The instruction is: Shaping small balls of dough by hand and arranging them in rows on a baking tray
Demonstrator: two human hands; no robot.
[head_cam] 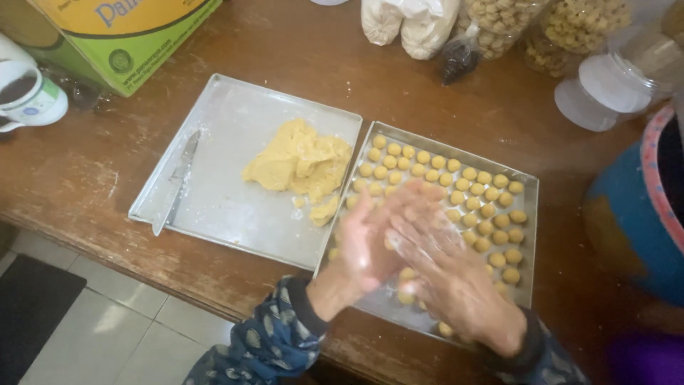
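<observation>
Our left hand (363, 242) and right hand (445, 267) press flat together over one of two trays (527, 192); whether dough sits between we cannot tell; one knife (177, 182) lies nearby.

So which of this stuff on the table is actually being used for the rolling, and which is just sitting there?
In use: left hand and right hand pressed palm to palm; tray of dough balls; dough lump on floured tray; knife.

Lying about: mug; cardboard box; bagged snacks; plastic jar.
</observation>
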